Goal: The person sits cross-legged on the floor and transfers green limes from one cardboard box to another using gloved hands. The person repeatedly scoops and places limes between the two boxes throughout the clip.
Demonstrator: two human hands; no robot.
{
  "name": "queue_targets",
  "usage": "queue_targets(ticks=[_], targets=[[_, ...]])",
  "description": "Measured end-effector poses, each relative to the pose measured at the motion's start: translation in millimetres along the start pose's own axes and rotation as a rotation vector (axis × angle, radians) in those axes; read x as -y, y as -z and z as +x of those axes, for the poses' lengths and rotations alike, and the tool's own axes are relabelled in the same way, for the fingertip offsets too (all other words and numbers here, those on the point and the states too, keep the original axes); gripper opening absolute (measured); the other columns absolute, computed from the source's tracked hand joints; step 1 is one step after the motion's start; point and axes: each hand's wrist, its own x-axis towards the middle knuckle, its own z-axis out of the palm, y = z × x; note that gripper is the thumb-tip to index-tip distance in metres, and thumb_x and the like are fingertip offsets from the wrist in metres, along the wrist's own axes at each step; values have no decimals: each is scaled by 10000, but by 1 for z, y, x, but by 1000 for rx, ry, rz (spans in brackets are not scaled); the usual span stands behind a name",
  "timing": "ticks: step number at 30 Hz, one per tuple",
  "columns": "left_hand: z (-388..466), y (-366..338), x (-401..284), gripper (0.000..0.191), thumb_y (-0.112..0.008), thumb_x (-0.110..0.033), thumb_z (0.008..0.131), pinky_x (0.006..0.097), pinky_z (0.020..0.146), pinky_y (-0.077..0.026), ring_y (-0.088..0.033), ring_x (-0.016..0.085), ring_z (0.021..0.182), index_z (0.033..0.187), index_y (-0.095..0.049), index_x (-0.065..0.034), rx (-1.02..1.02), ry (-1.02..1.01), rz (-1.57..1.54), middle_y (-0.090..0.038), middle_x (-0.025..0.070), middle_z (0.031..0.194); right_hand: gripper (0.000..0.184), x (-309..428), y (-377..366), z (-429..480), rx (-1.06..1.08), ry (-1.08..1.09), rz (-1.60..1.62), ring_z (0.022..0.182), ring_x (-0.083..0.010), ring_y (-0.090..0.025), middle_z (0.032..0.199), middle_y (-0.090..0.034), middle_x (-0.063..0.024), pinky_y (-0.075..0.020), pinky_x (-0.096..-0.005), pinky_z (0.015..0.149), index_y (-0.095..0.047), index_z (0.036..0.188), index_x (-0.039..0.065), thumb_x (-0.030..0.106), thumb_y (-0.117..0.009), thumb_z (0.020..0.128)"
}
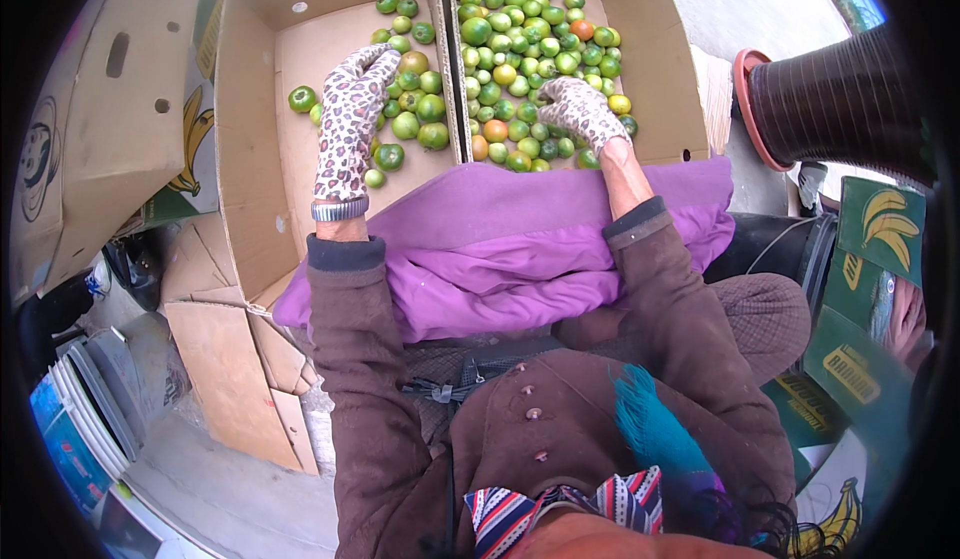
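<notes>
Two cardboard boxes stand side by side before me, both holding mostly green tomatoes. My left hand [352,120], in a spotted glove, is over the left box [251,146], beside larger green tomatoes [405,125]; its palm side is hidden, so I cannot tell if it holds one. In the right box [660,71], my right hand [577,109], gloved alike, reaches down with bent fingers among many smaller tomatoes [517,19], a few of them orange or yellow. Whether it grips one is not visible. A purple cloth [495,221] lies over the near edges of both boxes.
Upright cardboard boxes [97,131] stand at the left, with flattened cardboard [225,386] below. A dark ribbed cylindrical object with a reddish rim [750,109] lies at the right. Green banana boxes [847,364] are at the lower right.
</notes>
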Motion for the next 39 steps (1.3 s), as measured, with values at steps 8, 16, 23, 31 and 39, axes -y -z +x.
queue_targets(ticks=[8, 16, 23, 31, 39], targets=[[7, -1, 4, 323, -612, -80, 918, 261, 870, -529, -630, 134, 1016, 1227, -598, 15, 66, 80, -174, -645, 85, 1149, 383, -99, 10, -5, -378, -469, -145, 1071, -334, -608, 1113, -646, -178, -473, -441, 925, -642, 1131, 60, 278, -625, 816], [9, 4, 18, 326, -639, -171, 920, 263, 817, -517, -622, 118, 940, 1203, -628, -8, 70, 26, -218, -667, 51, 1056, 369, -114, -23, 8, -94, -517, -221, 1099, -314, -618, 1155, -659, -144, -491, -441, 940, -655, 1152, 104, 271, -608, 826], [14, -4, 31, 343, -650, -149, 909, 250, 770, -508, -609, 103, 903, 1211, -619, 9, 27, -74, 41, -666, 56, 1035, 416, -135, -26, 17, 1, -550, -82, 1061, -353, -627, 1106, -667, -203, -488, -449, 923, -665, 1116, 37, 311, -585, 814], [17, -8, 30, 361, -683, -176, 893, 260, 777, -519, -635, 132, 928, 1183, -633, 33, 37, -171, 40, -672, 89, 1086, 566, -130, -23, 16, 1, -634, -2, 904, -318, -672, 1016, -683, -203, -538, -417, 808, -584, 1245, 65, 332, -695, 758], [-2, 3, 16, 335, -535, -166, 971, 274, 728, -577, -694, 230, 947, 1225, -564, 51, 267, 34, -594, -660, 154, 1113, 405, 43, 45, -23, -819, 207, 331, 1063, -286, -627, 1130, -662, -120, -478, -375, 961, -641, 1166, 68, 135, -732, 777]])
